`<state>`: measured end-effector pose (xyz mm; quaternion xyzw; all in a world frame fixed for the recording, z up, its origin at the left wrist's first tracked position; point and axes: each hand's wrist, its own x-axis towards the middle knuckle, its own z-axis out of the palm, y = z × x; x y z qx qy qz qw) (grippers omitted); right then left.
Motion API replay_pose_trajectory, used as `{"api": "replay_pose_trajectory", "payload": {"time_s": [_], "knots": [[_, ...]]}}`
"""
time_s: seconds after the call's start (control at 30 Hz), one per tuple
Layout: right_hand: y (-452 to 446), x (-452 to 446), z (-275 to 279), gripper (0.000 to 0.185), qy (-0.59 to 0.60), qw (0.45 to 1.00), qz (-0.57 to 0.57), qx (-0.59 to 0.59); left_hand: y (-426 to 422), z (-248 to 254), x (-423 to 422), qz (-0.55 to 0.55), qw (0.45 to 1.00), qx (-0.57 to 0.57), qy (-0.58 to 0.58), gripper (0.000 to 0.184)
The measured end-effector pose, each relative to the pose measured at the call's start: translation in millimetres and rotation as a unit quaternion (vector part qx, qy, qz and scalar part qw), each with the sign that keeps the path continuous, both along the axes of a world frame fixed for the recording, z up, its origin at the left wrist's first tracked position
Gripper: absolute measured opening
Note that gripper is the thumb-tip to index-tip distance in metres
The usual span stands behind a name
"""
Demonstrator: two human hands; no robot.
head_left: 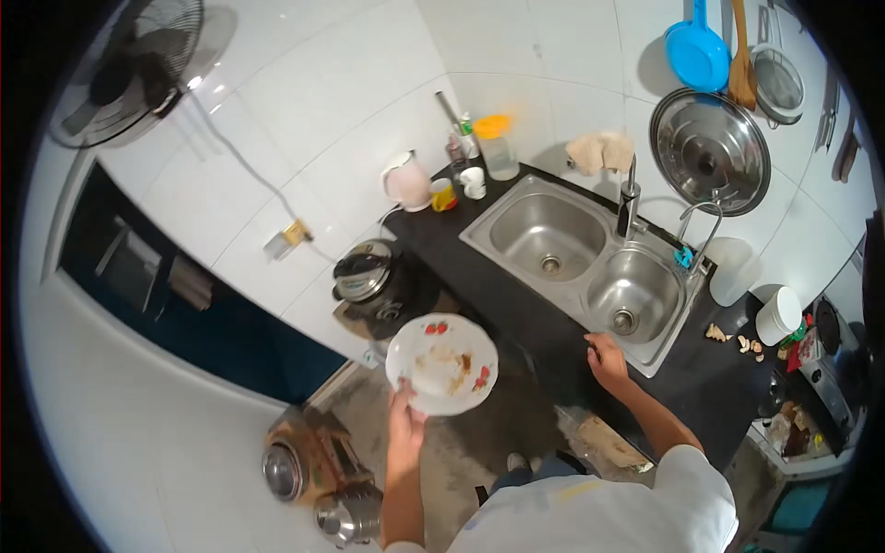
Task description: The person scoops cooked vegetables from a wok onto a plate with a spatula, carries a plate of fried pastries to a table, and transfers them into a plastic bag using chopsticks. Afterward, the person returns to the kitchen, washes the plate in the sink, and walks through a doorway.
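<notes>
My left hand [404,420] grips the lower rim of a white plate [433,392], thumb on its upper face. Red flower-like prints decorate the plate, and brownish food residue marks its middle. It is held in the air in front of the dark counter. Free of any object that I can see, my right hand [606,361] hovers by the counter's front edge, fingers loosely bent and apart. Just beyond it lies the smaller bowl of the steel double sink [475,230]. The faucet [629,205] stands behind the sink, with a beige cloth [599,152] beside it.
A pressure cooker [364,276], pink kettle [407,182], cups and a yellow-lidded jug [497,147] stand left of the sink. Garlic or ginger pieces [716,332] and a white tub [779,315] are at right. A large lid [710,152] hangs on the wall. Pots [348,518] sit low at left.
</notes>
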<state>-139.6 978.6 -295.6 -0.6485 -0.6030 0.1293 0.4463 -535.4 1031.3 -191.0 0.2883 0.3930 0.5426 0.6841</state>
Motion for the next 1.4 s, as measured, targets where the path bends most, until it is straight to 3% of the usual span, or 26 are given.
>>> {"api": "replay_pose_trajectory", "payload": {"time_s": [0.03, 0.13, 0.23, 0.33, 0.47, 0.53, 0.8, 0.87, 1.03, 1.13, 1.33, 1.4], "knots": [[3.5, -0.8, 1.4, 0.032, 0.006, 0.999, -0.021, -0.036, 44.2, -6.1, 15.6, -0.037, 0.999, -0.013, -0.025, 0.041], [27.1, 26.3, 5.5, 0.035, -0.110, 0.989, -0.101, 0.016, 166.7, -26.4, 83.1, -0.170, 0.980, -0.052, -0.087, 0.038], [84.6, 84.2, 11.8, 0.050, -0.146, 0.971, -0.187, -0.025, 258.4, -59.7, 160.4, -0.208, 0.967, -0.145, -0.010, 0.045], [156.8, 154.1, -1.3, 0.062, -0.233, 0.937, -0.258, -0.039, 329.0, -106.6, 226.8, -0.312, 0.941, -0.126, 0.026, 0.048], [228.3, 207.5, -16.3, 0.063, -0.263, 0.904, -0.318, -0.107, 395.2, -179.9, 300.4, -0.350, 0.922, -0.152, 0.063, 0.053], [237.1, 216.2, -23.7, 0.063, -0.175, 0.907, -0.351, -0.154, 408.8, -204.7, 328.7, -0.360, 0.913, -0.167, 0.093, 0.051], [243.3, 195.7, -33.1, 0.069, -0.239, 0.879, -0.376, -0.169, 464.1, -333.8, 387.9, -0.439, 0.853, -0.242, 0.145, 0.046], [246.3, 182.3, -38.7, 0.073, -0.278, 0.865, -0.389, -0.153, 469.8, -347.0, 394.1, -0.448, 0.841, -0.255, 0.161, 0.044], [251.5, 172.7, -45.9, 0.079, -0.249, 0.866, -0.405, -0.154, 473.3, -376.4, 388.6, -0.459, 0.835, -0.268, 0.145, 0.039], [253.8, 168.6, -43.0, 0.081, -0.237, 0.860, -0.416, -0.178, 478.1, -411.2, 389.2, -0.490, 0.795, -0.330, 0.135, 0.040], [256.6, 164.2, -42.6, 0.082, -0.256, 0.841, -0.429, -0.208, 476.9, -377.0, 391.3, -0.517, 0.744, -0.312, 0.286, 0.038], [259.1, 161.4, -39.2, 0.082, -0.260, 0.834, -0.436, -0.217, 474.5, -384.0, 405.1, -0.403, 0.766, -0.151, 0.478, 0.038]]}}
